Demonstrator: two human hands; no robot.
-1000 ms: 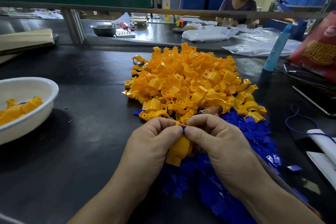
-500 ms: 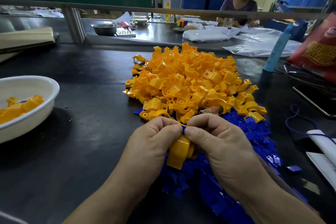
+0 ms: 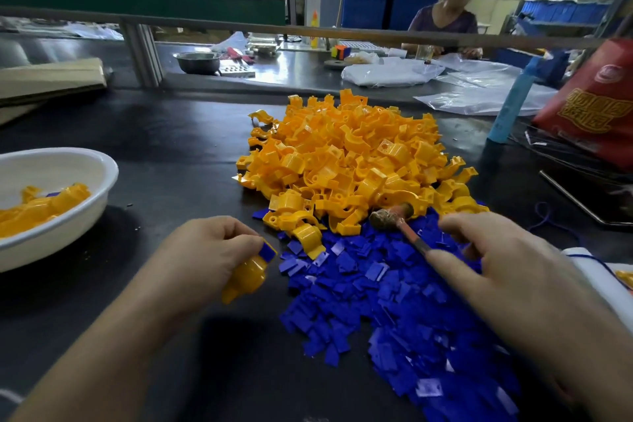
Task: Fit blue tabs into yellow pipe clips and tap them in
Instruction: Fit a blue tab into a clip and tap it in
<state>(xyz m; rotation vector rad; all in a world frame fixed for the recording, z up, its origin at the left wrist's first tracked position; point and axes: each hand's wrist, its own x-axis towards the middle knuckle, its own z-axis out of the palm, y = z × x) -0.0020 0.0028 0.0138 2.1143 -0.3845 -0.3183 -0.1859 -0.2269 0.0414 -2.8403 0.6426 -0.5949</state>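
One view only, the head camera, itemised.

1. Left hand (image 3: 205, 257): fingers curled round a yellow pipe clip (image 3: 248, 279), held low over the dark table (image 3: 164, 147). A blue tab (image 3: 267, 251) sits in the clip's upper end, beside the fingertips. It looks pushed in by hand and not yet tapped.

2. Right hand (image 3: 496, 277): over the heap of loose tabs (image 3: 394, 305), thumb and fingers on either side of the handle of a small hammer (image 3: 390, 217). The hammer's head lies at the foot of the heap of clips (image 3: 342, 161). The hand is blurred, so whether the grasp has closed cannot be told.

3. Stock: the heap of clips is large and sits mid-table. The loose tabs touch its near edge.

4. White bowl (image 3: 102, 178): at the left, holding a few bowl clips (image 3: 44, 207) with a trace of blue among them, presumably finished.

Progress, as judged: early. One clip is at the tapping step and a handful are done. Nearly all the stock remains unfitted.
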